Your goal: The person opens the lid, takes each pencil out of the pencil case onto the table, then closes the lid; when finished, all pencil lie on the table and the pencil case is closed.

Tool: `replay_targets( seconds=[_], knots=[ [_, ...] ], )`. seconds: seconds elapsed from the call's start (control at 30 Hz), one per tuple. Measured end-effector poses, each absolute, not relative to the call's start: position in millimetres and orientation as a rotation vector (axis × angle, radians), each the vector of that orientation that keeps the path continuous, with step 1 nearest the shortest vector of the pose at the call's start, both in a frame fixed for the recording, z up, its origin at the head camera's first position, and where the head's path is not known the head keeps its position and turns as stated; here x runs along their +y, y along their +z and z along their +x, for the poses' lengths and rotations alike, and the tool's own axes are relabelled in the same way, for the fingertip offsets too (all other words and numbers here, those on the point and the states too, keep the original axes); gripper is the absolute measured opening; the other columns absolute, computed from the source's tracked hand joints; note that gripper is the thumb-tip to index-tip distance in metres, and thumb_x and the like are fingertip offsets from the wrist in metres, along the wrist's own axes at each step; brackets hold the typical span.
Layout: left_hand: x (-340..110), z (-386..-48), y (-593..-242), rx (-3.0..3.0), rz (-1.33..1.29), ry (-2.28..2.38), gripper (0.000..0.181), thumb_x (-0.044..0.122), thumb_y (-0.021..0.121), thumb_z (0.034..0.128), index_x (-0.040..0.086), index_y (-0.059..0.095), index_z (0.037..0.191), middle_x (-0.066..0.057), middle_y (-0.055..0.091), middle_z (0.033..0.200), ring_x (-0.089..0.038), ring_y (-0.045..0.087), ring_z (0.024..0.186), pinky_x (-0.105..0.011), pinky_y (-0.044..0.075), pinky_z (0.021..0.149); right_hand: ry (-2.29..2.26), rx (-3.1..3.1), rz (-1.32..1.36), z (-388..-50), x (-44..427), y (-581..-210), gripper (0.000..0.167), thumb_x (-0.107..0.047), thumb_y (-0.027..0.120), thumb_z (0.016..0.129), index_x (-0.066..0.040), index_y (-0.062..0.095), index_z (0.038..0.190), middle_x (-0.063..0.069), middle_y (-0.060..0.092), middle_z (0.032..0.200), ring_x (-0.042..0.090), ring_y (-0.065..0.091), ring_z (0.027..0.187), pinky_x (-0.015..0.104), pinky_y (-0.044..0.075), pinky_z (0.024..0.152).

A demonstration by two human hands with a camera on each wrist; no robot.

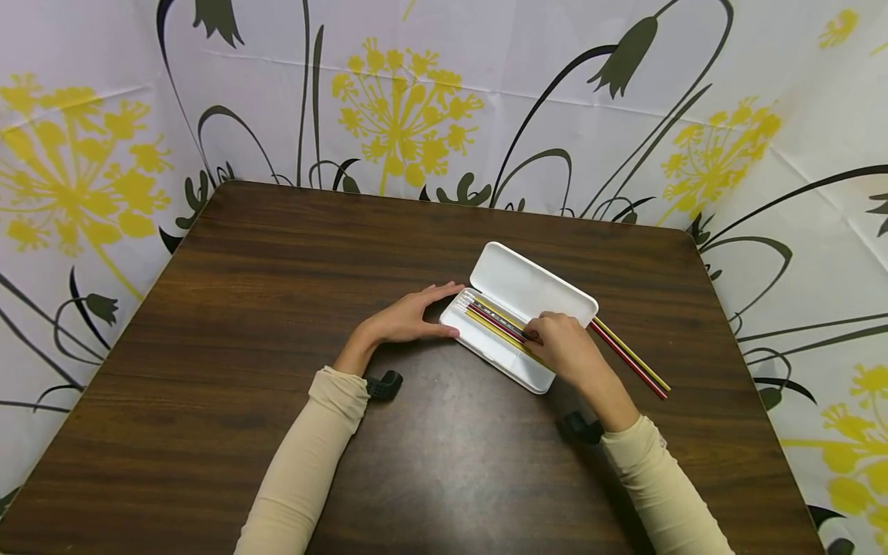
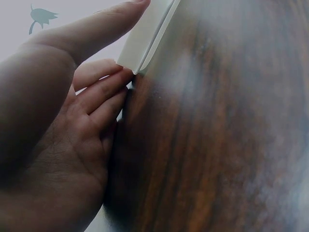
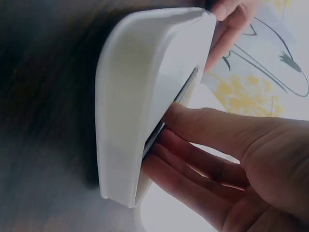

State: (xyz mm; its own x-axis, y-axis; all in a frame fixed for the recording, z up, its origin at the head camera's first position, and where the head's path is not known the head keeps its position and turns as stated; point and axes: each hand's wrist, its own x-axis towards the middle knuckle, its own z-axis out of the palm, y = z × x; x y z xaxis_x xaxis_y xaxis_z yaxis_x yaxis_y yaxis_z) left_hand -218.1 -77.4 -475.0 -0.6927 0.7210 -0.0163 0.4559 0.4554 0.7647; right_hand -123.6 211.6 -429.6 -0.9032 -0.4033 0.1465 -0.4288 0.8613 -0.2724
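A white pencil case [image 1: 501, 361] lies on the table with its lid [image 1: 533, 284] tipped back. Inside are several pencils [image 1: 496, 317], some yellow, others red or dark. My right hand [image 1: 565, 347] reaches into the case's right half. In the right wrist view, its thumb and fingers pinch a dark pencil [image 3: 182, 92] slanting out of the tray. At the case's left end is my left hand [image 1: 405, 314], its fingers fairly straight. Its thumb touches the near side, and its fingertips [image 2: 126, 73] touch the corner in the left wrist view.
Two pencils, one yellow and one red [image 1: 630, 358], lie on the tabletop right of the case, their upper ends hidden behind the lid. The dark wooden table [image 1: 277, 254] meets a flower-patterned cloth [image 1: 416, 100] at the back and sides.
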Motion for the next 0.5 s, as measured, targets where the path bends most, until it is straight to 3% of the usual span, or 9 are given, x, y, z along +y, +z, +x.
replay_targets(
  seconds=[0.3,0.5],
  knots=[
    [-77.9,-217.1,-471.9,2.367,1.002,1.095,0.083,0.045,0.075,0.0858,0.021,0.034,0.155,-0.006,0.024,0.160,-0.034,0.015,0.146,-0.050,0.018,0.114,0.346,-2.946,0.689,-121.6,206.1,-426.9,0.010,-0.005,0.079,0.080,-0.008,0.072,0.075,0.000,0.052,0.063,0.022,0.055,0.059,0.039,0.043,0.051],
    [-76.8,-216.0,-471.7,2.364,1.006,1.092,0.083,0.044,0.075,0.0860,0.021,0.034,0.154,-0.006,0.025,0.160,-0.033,0.016,0.146,-0.048,0.019,0.115,0.400,-2.938,0.676,-122.2,210.3,-431.0,0.008,-0.003,0.079,0.080,-0.009,0.075,0.078,-0.001,0.051,0.064,0.018,0.052,0.059,0.037,0.044,0.053]
  ],
)
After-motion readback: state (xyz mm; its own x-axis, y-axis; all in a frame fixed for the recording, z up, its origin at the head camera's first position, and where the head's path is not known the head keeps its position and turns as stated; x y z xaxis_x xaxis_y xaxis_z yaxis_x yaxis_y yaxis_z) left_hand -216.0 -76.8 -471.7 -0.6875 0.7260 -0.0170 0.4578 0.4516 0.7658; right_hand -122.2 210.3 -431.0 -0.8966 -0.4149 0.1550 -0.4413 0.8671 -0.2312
